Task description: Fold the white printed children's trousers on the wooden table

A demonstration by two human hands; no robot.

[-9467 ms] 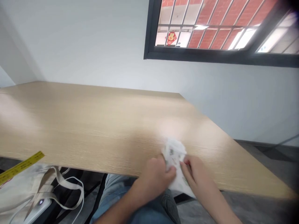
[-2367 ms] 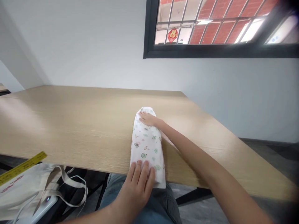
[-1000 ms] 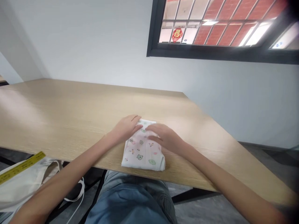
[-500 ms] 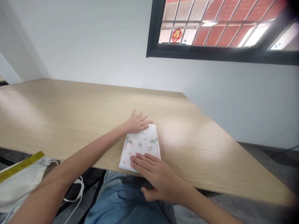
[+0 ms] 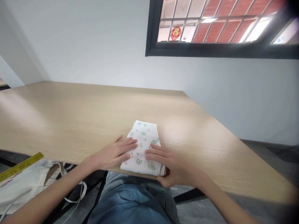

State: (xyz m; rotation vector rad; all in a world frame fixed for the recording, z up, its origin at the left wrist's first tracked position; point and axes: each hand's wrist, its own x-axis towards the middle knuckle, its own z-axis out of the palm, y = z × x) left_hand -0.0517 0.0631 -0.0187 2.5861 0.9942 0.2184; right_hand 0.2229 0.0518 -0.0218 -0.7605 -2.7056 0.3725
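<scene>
The white printed cloth (image 5: 141, 147) lies folded on the pale wooden table (image 5: 81, 115), close to the front edge and straight ahead of the person's lap. That spot probably suits the arms, since both hands can get to it from either side without a long stretch.

The left hand (image 5: 115, 152) comes in over the cloth's left side, palm down, its fingers out straight and resting on top. The right hand (image 5: 171, 165) mirrors it from the other side, fingers over the print, thumb set apart by the near right corner (whether that thumb pinches the layers, I cannot tell). The hands are apart from each other, with a strip of print between their fingertips, and neither is clenched. Laid flat from both sides like this, they seem to steady the cloth and keep its layers level; at the near right corner, the stacked folds sit slightly loose.

Below the table's edge on the left is a pale bag (image 5: 25, 183) with a yellow strip (image 5: 21, 166) above it, both well away from the cloth.
</scene>
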